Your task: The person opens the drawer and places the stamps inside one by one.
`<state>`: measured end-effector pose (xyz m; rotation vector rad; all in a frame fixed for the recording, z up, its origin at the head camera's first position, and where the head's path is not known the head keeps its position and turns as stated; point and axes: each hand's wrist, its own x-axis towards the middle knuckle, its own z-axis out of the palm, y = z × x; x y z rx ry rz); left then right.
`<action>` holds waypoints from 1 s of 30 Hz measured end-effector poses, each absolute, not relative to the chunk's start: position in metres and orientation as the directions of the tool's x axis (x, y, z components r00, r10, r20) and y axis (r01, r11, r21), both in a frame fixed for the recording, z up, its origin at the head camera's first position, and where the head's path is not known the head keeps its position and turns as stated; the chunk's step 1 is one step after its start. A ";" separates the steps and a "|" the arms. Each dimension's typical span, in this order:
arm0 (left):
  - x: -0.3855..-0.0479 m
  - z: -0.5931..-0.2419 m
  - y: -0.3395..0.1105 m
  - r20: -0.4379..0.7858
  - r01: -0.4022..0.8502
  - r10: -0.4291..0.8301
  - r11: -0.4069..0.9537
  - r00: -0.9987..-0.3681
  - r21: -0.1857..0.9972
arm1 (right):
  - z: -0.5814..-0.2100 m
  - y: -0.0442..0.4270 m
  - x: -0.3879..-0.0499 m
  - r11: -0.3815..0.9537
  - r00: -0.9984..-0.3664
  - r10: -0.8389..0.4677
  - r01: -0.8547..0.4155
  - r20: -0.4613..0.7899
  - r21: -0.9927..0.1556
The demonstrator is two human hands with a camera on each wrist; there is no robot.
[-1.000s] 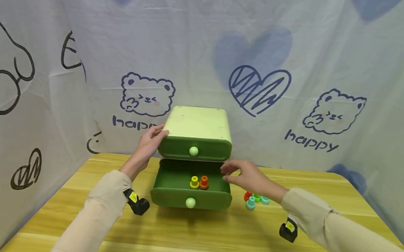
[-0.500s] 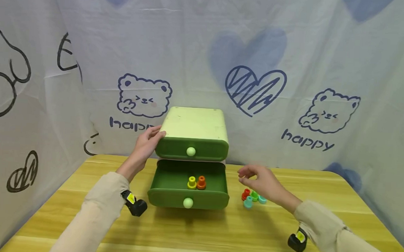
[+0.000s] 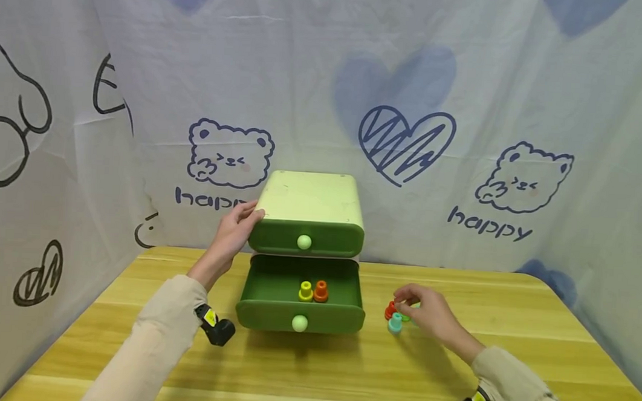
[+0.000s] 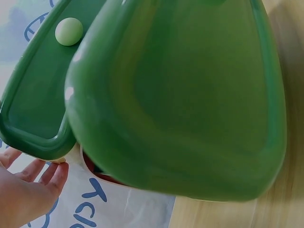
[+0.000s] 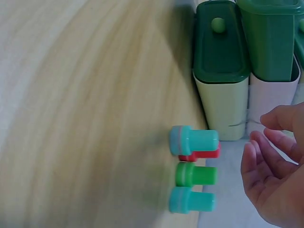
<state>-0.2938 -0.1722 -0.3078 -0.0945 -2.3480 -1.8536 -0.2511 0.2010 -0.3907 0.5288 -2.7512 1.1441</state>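
A red peg point(image 5: 213, 153), a green peg point(image 5: 196, 175) and two turquoise pegs point(image 5: 197, 140) are standing on the table point(image 3: 290, 380) right of the drawer box point(image 3: 310, 197), long axes vertical, narrow ends pointing up. The right hand point(image 3: 429, 312) is hovering near them, fingers loosely bent, holding nothing. The left hand point(image 3: 229, 233) is touching the box's upper left side with relaxed fingers.

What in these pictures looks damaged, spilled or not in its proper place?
Nothing stands out. The yellow peg and orange peg stand upright inside the open drawer, the four other pegs stand upright on the table, and no spill shows.
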 end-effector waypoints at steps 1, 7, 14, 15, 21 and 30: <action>-0.294 -0.308 -0.172 0.152 0.138 -0.044 0.238 -0.987 0.962 | -0.393 0.201 -0.251 0.656 -0.937 -0.263 -0.350 0.232 -0.669; -0.294 -0.308 -0.173 0.164 0.148 -0.053 0.232 -0.985 0.961 | -0.404 0.199 -0.251 0.664 -0.956 -0.188 -0.293 0.225 -0.688; -0.297 -0.308 -0.176 0.160 0.143 -0.058 0.228 -0.986 0.963 | -0.417 0.199 -0.251 0.664 -0.968 -0.151 -0.250 0.201 -0.704; -0.297 -0.308 -0.176 0.157 0.141 -0.056 0.229 -0.986 0.963 | -0.419 0.199 -0.251 0.662 -0.969 -0.151 -0.248 0.198 -0.707; -0.296 -0.310 -0.175 0.150 0.134 -0.052 0.232 -0.987 0.963 | -0.423 0.200 -0.250 0.651 -0.971 -0.155 -0.240 0.184 -0.720; -0.297 -0.310 -0.173 0.146 0.130 -0.056 0.231 -0.988 0.964 | -0.429 0.201 -0.245 0.627 -0.977 -0.183 -0.201 0.108 -0.752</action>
